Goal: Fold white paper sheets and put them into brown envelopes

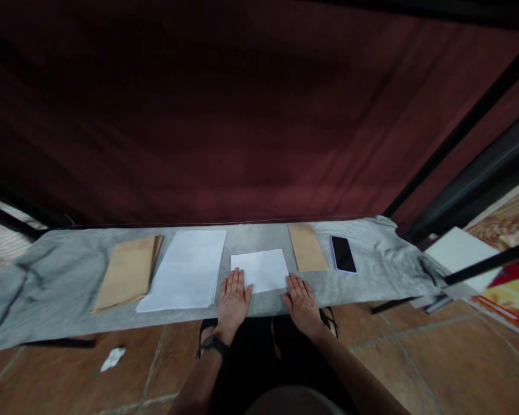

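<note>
A small white sheet of paper lies on the grey cloth right in front of me. My left hand rests flat with its fingers stretched out over the sheet's lower left corner. Flat as well, my right hand has its fingertips at the sheet's lower right edge. To the left is a stack of larger white paper. Beyond that lies a pile of brown envelopes. A single brown envelope sits just right of the small sheet.
A grey cloth covers the narrow table. Right of the single envelope lies a phone with a dark screen. A dark red curtain hangs behind the table. A white box stands at the right, and a crumpled tissue is on the tiled floor.
</note>
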A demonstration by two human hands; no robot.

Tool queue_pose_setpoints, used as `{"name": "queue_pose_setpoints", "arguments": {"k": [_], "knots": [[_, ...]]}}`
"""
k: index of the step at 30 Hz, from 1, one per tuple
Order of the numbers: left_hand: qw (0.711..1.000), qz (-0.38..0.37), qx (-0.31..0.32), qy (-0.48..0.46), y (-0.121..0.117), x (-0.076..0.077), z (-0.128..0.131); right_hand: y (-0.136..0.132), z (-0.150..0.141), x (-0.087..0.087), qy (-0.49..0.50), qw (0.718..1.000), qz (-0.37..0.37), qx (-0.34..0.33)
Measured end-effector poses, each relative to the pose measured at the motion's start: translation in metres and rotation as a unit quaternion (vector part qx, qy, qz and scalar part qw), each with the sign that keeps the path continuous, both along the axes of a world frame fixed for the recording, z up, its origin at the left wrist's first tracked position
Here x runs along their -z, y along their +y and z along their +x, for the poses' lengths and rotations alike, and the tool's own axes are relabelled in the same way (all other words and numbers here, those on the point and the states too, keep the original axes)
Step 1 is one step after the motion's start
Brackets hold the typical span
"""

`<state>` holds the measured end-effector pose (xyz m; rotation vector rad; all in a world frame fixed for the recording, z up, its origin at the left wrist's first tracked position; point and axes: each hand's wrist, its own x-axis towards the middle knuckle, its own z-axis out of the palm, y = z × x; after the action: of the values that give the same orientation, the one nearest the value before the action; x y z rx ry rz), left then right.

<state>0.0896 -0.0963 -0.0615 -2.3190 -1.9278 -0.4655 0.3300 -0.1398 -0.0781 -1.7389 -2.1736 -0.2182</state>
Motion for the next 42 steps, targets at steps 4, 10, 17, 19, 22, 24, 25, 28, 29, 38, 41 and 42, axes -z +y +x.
{"name": "queue_pose_setpoints", "arguments": {"k": [4, 10, 17, 19, 22, 24, 25, 28, 29, 38, 41, 42], "knots": [[1.000, 0.013, 0.005, -0.003, -0.004, 0.002, -0.003, -0.002, 0.003, 0.000, -0.007, 1.000, 0.007, -0.010], [0.999, 0.023, -0.013, -0.023, -0.015, 0.008, -0.016, -0.007, 0.016, 0.000, -0.020, 0.999, 0.010, -0.031], [0.998, -0.005, 0.051, -0.032, -0.026, -0.006, 0.022, 0.004, -0.012, -0.014, 0.052, 0.998, -0.027, -0.037], [0.994, -0.033, 0.102, -0.026, -0.029, -0.008, 0.038, 0.006, -0.029, -0.018, 0.066, 0.994, -0.050, -0.075], [0.992, -0.050, 0.115, -0.012, -0.034, -0.007, 0.046, 0.004, -0.044, -0.018, 0.066, 0.989, -0.063, -0.115], [0.994, -0.044, 0.099, -0.006, -0.037, -0.005, 0.041, 0.000, -0.042, -0.016, 0.057, 0.990, -0.055, -0.113], [0.995, -0.040, 0.089, -0.005, -0.039, -0.004, 0.036, -0.002, -0.038, -0.014, 0.051, 0.992, -0.049, -0.108], [0.998, -0.027, 0.060, -0.006, -0.043, -0.004, 0.019, -0.007, -0.022, -0.012, 0.032, 0.994, -0.035, -0.095], [0.998, -0.024, 0.051, -0.007, -0.044, -0.004, 0.014, -0.008, -0.017, -0.011, 0.028, 0.995, -0.033, -0.089], [0.999, -0.019, -0.035, -0.008, -0.035, -0.011, 0.016, -0.013, 0.000, -0.007, 0.017, 0.998, -0.045, -0.046], [0.998, -0.048, 0.017, -0.022, -0.017, -0.012, 0.046, -0.013, 0.000, -0.004, 0.019, 0.998, -0.042, -0.049], [0.997, -0.062, 0.044, -0.027, -0.011, -0.012, 0.057, -0.012, 0.000, -0.003, 0.019, 0.998, -0.043, -0.050]]}}
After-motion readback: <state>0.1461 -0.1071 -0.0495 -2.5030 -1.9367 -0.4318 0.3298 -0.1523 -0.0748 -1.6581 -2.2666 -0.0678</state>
